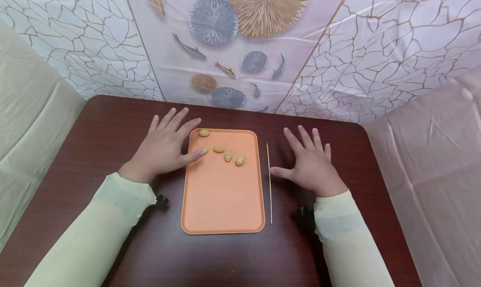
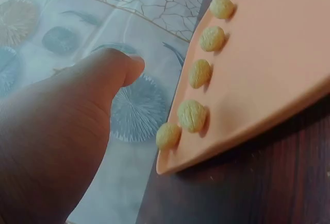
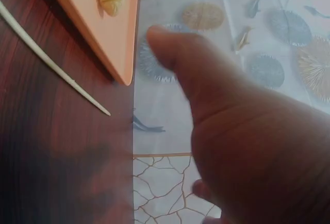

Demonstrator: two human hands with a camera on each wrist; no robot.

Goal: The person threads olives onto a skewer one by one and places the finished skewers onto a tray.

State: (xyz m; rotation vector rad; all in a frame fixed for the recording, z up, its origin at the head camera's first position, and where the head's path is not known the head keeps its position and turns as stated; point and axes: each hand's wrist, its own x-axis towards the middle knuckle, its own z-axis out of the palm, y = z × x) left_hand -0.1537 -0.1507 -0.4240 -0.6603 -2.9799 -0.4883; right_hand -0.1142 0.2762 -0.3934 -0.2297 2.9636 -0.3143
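An orange rectangular tray (image 1: 223, 195) lies on the dark table, holding several small yellow, wrinkled oval pieces (image 1: 240, 161) near its far end. My left hand (image 1: 163, 147) spreads its fingers at the tray's left side, and in the head view its thumb overlaps one of the pieces. Nothing is in its grip. To the right of the tray lies a thin pale wooden stick (image 1: 269, 187), roughly parallel to the tray's long side. My right hand (image 1: 310, 166), fingers splayed and holding nothing, has its thumb tip overlapping the stick in the head view.
The brown wooden table (image 1: 143, 241) reaches back to a patterned cloth backdrop (image 1: 233, 61). Pale cloth hangs at the left side (image 1: 34, 112) and at the right side (image 1: 432, 166). Black straps (image 1: 162, 201) show at the sleeve cuffs.
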